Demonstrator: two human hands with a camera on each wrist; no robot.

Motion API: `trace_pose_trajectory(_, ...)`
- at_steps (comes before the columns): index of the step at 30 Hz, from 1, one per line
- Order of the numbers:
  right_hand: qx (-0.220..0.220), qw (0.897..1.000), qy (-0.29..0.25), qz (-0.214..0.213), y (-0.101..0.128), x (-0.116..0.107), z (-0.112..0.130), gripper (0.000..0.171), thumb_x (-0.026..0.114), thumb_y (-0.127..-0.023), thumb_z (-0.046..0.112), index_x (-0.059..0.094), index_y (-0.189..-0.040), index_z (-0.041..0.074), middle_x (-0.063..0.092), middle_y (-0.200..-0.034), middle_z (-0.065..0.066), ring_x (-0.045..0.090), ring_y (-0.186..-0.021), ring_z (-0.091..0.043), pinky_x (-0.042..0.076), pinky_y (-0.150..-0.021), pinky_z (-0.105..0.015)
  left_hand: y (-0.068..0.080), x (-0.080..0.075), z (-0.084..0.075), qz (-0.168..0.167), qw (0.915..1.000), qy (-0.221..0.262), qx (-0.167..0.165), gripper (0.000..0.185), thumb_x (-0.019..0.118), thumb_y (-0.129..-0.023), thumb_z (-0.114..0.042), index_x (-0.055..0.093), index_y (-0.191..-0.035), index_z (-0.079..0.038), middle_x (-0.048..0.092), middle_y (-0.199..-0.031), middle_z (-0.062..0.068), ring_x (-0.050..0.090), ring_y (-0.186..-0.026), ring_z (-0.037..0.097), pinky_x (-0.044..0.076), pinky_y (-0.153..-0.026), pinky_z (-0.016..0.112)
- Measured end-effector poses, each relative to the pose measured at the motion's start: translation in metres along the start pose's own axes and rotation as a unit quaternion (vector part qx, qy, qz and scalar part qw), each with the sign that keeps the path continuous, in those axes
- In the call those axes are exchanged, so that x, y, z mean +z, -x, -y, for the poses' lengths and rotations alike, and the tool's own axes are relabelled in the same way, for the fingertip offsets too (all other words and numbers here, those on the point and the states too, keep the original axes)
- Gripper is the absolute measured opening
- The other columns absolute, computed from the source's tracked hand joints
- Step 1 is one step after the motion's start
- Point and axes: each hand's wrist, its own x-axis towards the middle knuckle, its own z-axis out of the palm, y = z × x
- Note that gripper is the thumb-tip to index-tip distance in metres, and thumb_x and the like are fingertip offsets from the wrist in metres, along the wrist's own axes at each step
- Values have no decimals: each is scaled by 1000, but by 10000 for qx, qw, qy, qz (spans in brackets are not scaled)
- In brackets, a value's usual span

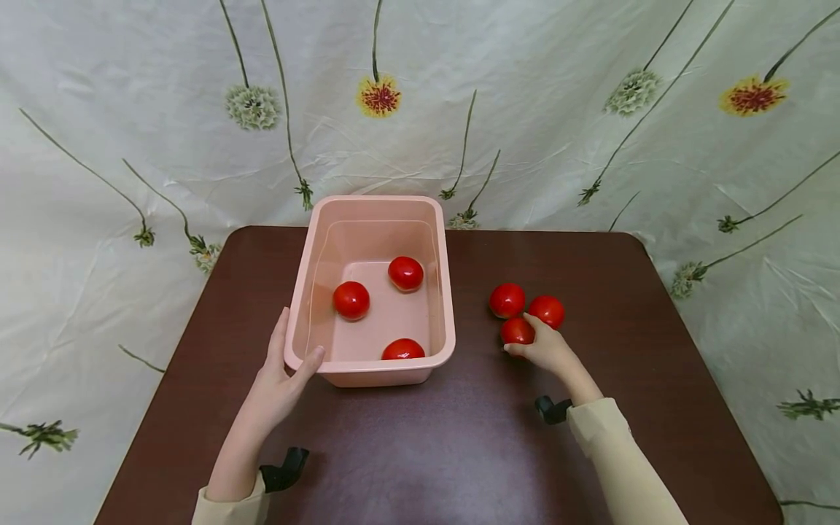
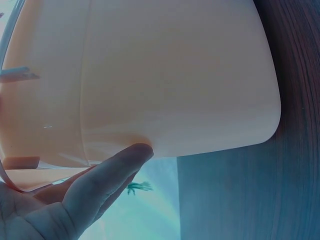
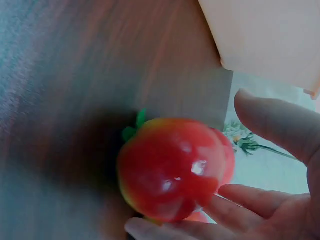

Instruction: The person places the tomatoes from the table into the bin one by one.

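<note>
A pink plastic bin (image 1: 387,375) holds three shiny red tomatoes, one of them a tomato (image 1: 351,300) on the left of its floor. At the bin's near left corner, my left hand (image 1: 278,386) grips it, thumb along the front wall and fingers on the left side. In the left wrist view the thumb (image 2: 112,182) lies against the outer wall. To the right, my right hand (image 1: 545,350) reaches round the nearest of three more tomatoes, this tomato (image 3: 172,167) showing a green stem. Its fingers touch the side while the thumb (image 3: 275,122) stands off the skin.
Two other tomatoes lie right behind that one, a tomato (image 1: 507,300) and another tomato (image 1: 547,311). All stand on a dark brown table (image 1: 453,452) with rounded far corners. A pale flowered cloth (image 1: 525,87) hangs behind and beside it.
</note>
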Motion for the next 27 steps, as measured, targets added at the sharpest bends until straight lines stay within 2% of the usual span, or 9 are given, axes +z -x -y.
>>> trace_pose_trajectory(8, 166, 9998, -130, -30, 1, 15, -7, 82, 73, -86, 27, 32, -151, -3, 43, -146, -31, 47, -129, -48, 38, -106, -64, 0, 1, -1, -1, 10000, -20, -35, 96, 57, -96, -47, -15, -157, -32, 3, -166, 17, 18, -147, 48, 19, -112, 71)
trace_pose_trajectory(27, -36, 9981, -405, -470, 0, 37, -8, 83, 78, -82, 21, 35, -149, -2, 47, -143, -29, 51, -125, -45, 41, -105, -60, -1, 1, 0, -15, 10000, 70, -39, 97, 57, -95, -49, -16, -156, -34, 2, -166, 16, 19, -147, 47, 21, -112, 70)
